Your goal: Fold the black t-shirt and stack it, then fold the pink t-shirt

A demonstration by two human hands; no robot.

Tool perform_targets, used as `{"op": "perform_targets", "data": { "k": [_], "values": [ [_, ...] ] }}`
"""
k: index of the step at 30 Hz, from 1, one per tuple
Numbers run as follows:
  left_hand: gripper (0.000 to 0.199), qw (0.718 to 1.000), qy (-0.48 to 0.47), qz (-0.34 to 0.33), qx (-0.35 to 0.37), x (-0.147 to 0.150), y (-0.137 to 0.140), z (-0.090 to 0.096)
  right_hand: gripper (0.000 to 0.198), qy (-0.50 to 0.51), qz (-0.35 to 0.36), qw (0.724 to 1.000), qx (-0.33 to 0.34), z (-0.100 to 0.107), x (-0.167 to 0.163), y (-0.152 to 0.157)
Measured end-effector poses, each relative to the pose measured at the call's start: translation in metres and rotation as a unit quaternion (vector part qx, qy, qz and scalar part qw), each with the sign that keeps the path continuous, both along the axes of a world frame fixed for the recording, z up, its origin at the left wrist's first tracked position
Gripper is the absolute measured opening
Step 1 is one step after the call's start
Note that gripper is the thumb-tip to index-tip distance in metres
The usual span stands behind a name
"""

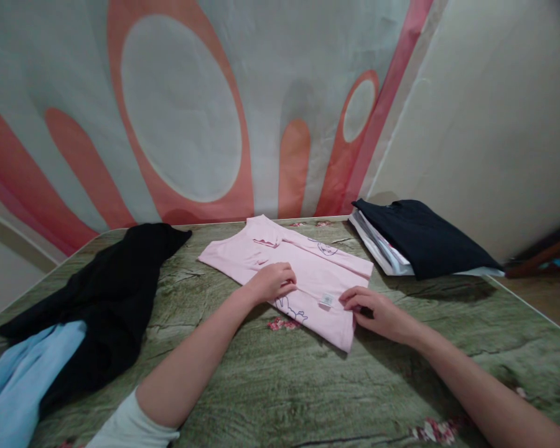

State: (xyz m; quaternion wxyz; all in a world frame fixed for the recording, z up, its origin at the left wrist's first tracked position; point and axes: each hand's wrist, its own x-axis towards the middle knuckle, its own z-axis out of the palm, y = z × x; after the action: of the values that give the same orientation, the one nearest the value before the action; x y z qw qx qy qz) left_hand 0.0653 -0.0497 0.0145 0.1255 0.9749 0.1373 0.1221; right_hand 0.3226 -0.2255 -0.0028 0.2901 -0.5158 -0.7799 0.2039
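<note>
A pink top (pixel 303 270) lies on the table with its side edges folded inward and its neck end toward the far left. Dark line drawings show on its folded parts, and a small white care label (pixel 326 300) sticks up near the hem. My left hand (pixel 274 283) pinches the fold line at the middle of the top. Near the hem, my right hand (pixel 371 310) has thumb and fingers closed on the fabric beside the label. Some fingertips of both hands are partly hidden.
A stack of folded clothes with a dark navy garment (pixel 429 233) on it sits at the back right. To the left lie a crumpled black garment (pixel 116 292) and a light blue one (pixel 32 379). The wood-patterned tabletop (pixel 280 386) meets a printed backdrop (pixel 266 81) behind.
</note>
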Motion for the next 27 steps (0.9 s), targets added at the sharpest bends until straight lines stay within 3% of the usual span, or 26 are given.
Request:
{"op": "perform_targets", "data": {
  "k": [6, 14, 18, 23, 27],
  "values": [
    [0.019, 0.994, -0.038, 0.104, -0.017, -0.015, 0.02, -0.01, 0.016, -0.01, -0.1, 0.992, 0.074, -0.014, 0.012, 0.009],
    [0.018, 0.995, -0.051, 0.09, -0.006, -0.02, 0.023, -0.01, 0.023, -0.013, -0.092, 0.994, 0.063, -0.005, 0.005, 0.007],
    [0.019, 0.996, -0.029, 0.029, 0.077, -0.016, 0.019, -0.006, 0.021, -0.014, -0.08, 0.994, 0.077, -0.006, 0.005, 0.006],
    [0.02, 0.972, 0.041, -0.01, 0.229, -0.007, 0.013, -0.003, 0.024, -0.029, -0.077, 0.99, 0.113, -0.011, 0.005, 0.006],
    [0.021, 0.965, 0.055, 0.004, 0.257, -0.004, 0.011, -0.005, 0.024, -0.011, -0.088, 0.991, 0.1, -0.012, 0.005, 0.005]
  ]
}}
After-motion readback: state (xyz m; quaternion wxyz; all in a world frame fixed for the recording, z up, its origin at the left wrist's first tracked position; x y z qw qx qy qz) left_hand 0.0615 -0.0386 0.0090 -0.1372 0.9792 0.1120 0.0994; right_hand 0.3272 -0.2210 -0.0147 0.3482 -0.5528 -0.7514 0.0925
